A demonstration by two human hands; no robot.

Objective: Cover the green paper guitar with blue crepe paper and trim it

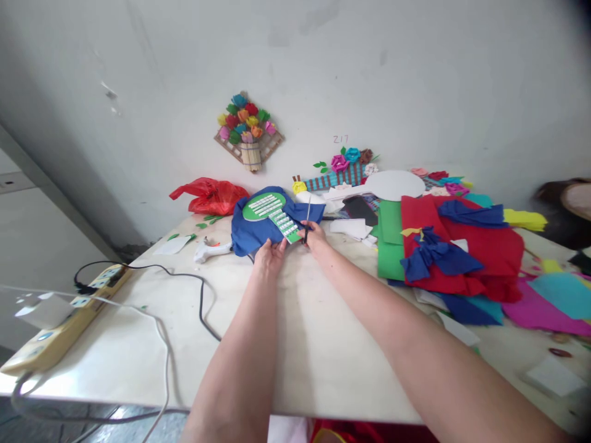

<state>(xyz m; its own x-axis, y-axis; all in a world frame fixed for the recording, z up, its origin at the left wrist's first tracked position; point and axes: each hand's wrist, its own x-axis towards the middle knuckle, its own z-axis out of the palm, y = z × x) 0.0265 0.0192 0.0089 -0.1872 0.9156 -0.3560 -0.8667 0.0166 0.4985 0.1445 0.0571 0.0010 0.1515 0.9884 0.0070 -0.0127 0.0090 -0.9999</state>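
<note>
My right hand [314, 237] is closed on a pair of scissors [308, 223], their blades pointing up and away from me. My left hand [269, 257] grips the near edge of a wrinkled blue sheet [247, 239], which looks like crepe paper or cloth. On the sheet lies a green racket-shaped piece [255, 214] with rows of white strips across its round head and its handle. The handle's end points toward my right hand, close beside the scissors. A white glue gun [213, 250] lies to the left of the sheet, partly hidden by it.
A power strip [99, 286] with cables runs along the table's left side. Behind the sheet sits a red plastic bag [210, 195]. Red sheets [489, 252], a green sheet [390, 240], a white oval [394, 185] and scraps crowd the right. A flower decoration [249, 132] hangs on the wall.
</note>
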